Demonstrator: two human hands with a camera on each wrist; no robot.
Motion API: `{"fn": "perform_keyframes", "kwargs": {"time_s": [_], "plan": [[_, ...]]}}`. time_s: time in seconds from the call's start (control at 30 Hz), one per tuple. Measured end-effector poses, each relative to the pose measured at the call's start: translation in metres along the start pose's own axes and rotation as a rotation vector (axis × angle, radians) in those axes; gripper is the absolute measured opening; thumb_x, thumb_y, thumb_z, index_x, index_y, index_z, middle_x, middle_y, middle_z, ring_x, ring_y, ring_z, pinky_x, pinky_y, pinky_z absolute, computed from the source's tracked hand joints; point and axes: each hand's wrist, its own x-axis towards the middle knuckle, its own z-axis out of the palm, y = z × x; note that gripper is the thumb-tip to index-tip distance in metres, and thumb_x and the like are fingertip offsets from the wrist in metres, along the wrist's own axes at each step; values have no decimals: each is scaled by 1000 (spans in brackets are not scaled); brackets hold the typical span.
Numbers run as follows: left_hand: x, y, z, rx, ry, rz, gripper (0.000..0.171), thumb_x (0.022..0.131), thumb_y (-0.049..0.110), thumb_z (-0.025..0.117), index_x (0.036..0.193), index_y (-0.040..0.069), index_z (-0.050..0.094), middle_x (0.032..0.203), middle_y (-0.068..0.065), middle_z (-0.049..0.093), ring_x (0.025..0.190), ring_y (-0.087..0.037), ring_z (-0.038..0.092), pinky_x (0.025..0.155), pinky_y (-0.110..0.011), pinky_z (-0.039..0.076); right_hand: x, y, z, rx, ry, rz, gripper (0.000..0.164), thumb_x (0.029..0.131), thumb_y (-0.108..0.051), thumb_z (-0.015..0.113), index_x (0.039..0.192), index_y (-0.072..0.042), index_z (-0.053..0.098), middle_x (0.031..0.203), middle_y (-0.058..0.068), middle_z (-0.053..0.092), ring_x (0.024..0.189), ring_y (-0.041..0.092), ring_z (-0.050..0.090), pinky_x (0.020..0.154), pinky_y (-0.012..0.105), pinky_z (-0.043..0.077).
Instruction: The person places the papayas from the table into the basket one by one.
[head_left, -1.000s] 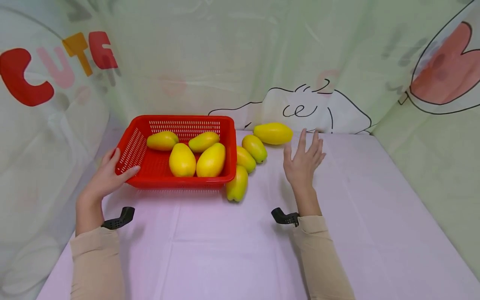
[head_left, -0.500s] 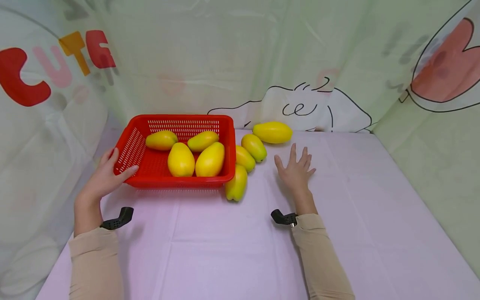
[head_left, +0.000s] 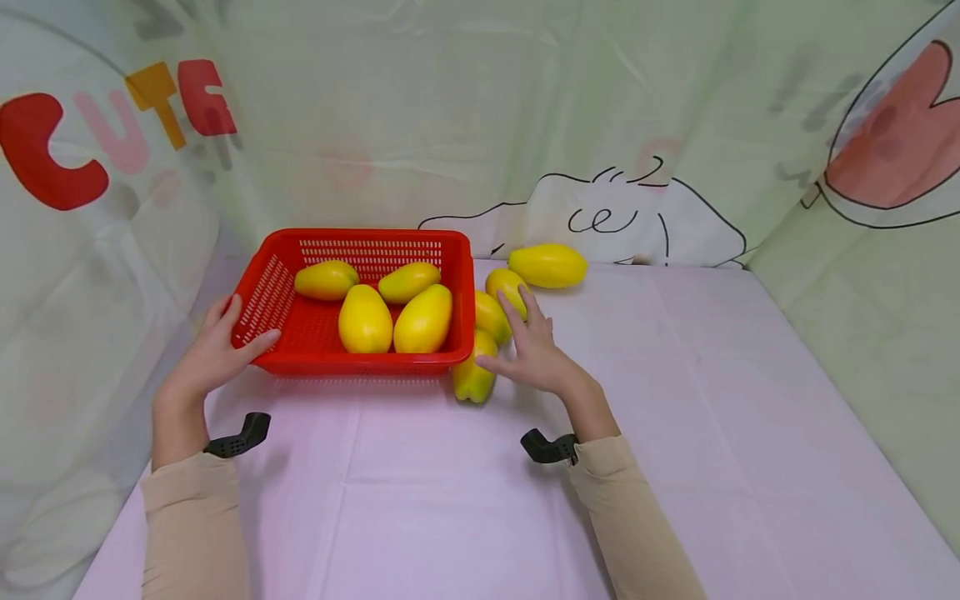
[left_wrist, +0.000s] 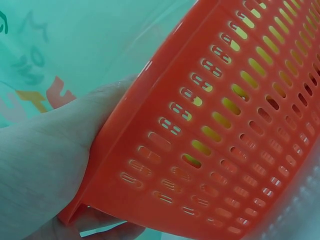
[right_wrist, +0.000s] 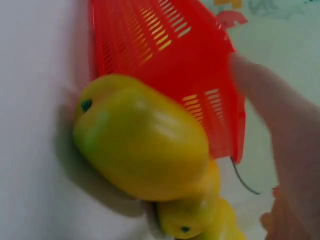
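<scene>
My left hand (head_left: 212,354) grips the left end of a red plastic basket (head_left: 352,364), thumb over the near rim. In the left wrist view, the basket's slotted wall (left_wrist: 131,137) fills much of the frame, and some fingers show below its corner. Several yellow mangoes lie inside, one being a rounded mango (head_left: 365,321). My right hand (head_left: 538,357) reaches over the loose mangoes right of the basket, fingers spread, thumb overlapping the nearest mango (head_left: 472,385). That greenish-yellow mango (right_wrist: 142,142) looms large beside the basket in the right wrist view.
Behind the nearest mango, a second mango (head_left: 491,317) and a third mango (head_left: 506,283) line up along the basket's right side. A larger yellow mango (head_left: 549,266) lies at the back by the printed curtain (head_left: 480,125). A pale cloth (head_left: 435,508) covers the table.
My right hand has come back toward me, then swung left from the right of the fruit to over the loose mangoes. My left hand and the basket stay in place.
</scene>
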Motion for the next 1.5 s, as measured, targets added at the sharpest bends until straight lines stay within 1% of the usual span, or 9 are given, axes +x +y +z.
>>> {"fn": "perform_keyframes", "kwargs": {"time_s": [0.07,0.2,0.43,0.6,0.7,0.87,1.0,1.17,1.5], "plan": [[1,1,0,0,2,-1,100,89,55,55,151,8,-9,157,-23,-9,135,-51,16,94,-66,42,-4,-6,-1,-11,-61,-40,111,75,-59,69,154,-29,-3,159,5,-19,147,34,-6,113,66,-2],[0,1,0,-2,-2,-2,101,88,55,55,151,9,-9,157,-23,-9,135,-51,16,94,-66,41,-8,-13,2,-38,-134,-93,122,69,-56,77,154,-22,-3,159,7,-15,147,34,-6,115,62,-1],[-1,3,0,-3,-7,-11,102,88,58,54,151,8,-8,157,-23,-9,136,-51,14,93,-65,42,-7,-21,12,-70,-202,-101,129,68,-55,79,153,-14,-9,159,7,-15,148,28,-8,119,54,-1],[-1,3,0,-9,-5,-20,102,88,58,54,151,10,-9,157,-23,-10,137,-51,14,93,-65,42,-4,-22,21,-68,-202,-103,128,68,-50,80,153,-15,-9,159,7,-12,148,29,-4,119,54,5],[-1,1,0,-11,1,-18,101,88,57,54,151,10,-8,157,-23,-9,136,-51,14,93,-66,42,-2,-20,28,-65,-202,-130,125,68,-49,81,154,-17,-5,159,9,-9,148,28,-2,119,54,5],[-1,1,0,-8,1,-10,101,88,57,54,151,9,-9,157,-23,-9,137,-51,14,94,-66,41,-1,-20,35,-101,-168,-166,117,70,-46,81,152,-11,6,158,14,-3,147,29,1,119,53,5],[0,1,0,-8,3,-10,101,88,58,54,151,10,-9,157,-22,-9,137,-51,14,94,-66,41,-1,-21,38,-124,-119,-172,109,72,-41,81,150,-8,13,157,16,4,145,31,8,120,50,11],[1,1,0,0,11,-4,101,88,57,55,151,10,-8,157,-23,-8,136,-51,15,93,-66,42,-1,-23,40,-118,-79,-182,106,73,-38,80,150,-5,14,156,19,9,145,36,11,119,49,14],[1,1,0,2,8,-5,101,88,57,54,151,10,-8,157,-23,-8,136,-51,16,93,-66,41,-4,-29,38,-134,-69,-183,97,71,-34,83,144,-3,28,149,17,21,136,30,24,116,43,28]]}}
